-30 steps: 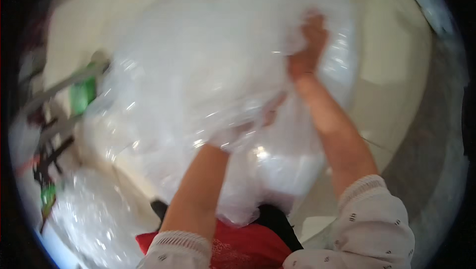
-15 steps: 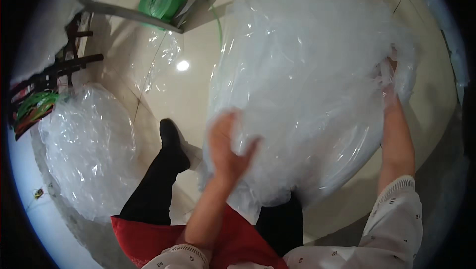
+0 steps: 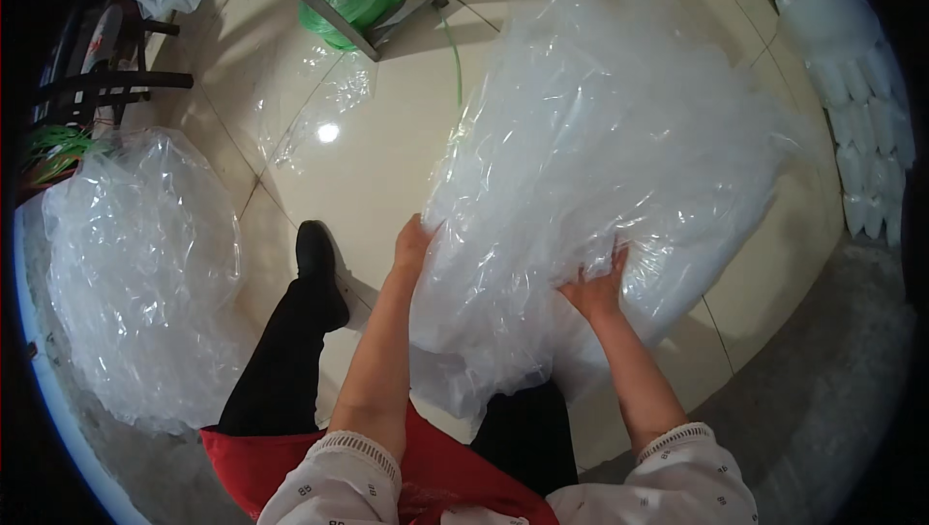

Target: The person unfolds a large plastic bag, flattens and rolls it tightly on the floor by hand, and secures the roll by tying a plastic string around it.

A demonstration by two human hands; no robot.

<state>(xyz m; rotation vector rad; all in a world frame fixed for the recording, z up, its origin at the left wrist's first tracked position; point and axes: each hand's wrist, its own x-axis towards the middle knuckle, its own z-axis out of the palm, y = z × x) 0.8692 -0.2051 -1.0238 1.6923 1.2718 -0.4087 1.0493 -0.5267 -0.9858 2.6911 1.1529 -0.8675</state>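
Observation:
A bulky bundle of transparent plastic film (image 3: 590,128) spreads over the tiled floor in front of me and reaches back between my legs. Along its left edge my left hand (image 3: 414,242) is closed on the film, its fingertips partly hidden by the folds. My right hand (image 3: 598,291) grips the near middle of the bundle, with thumb and fingers apart and bunched film between them. The film looks whitish where its layers pile up, and what lies inside, if anything, cannot be made out.
At my left sits a second rounded heap of transparent plastic (image 3: 145,273). A green roll of plastic twine (image 3: 350,0) rests by a metal frame (image 3: 324,12), a strand running toward the bundle. Dark bars (image 3: 116,85) stand far left. White packed items (image 3: 856,109) line the right edge.
My right hand has come back from the bundle's far right side to its near middle. My left hand, raised and open before, has gone to the left edge and taken hold of the film.

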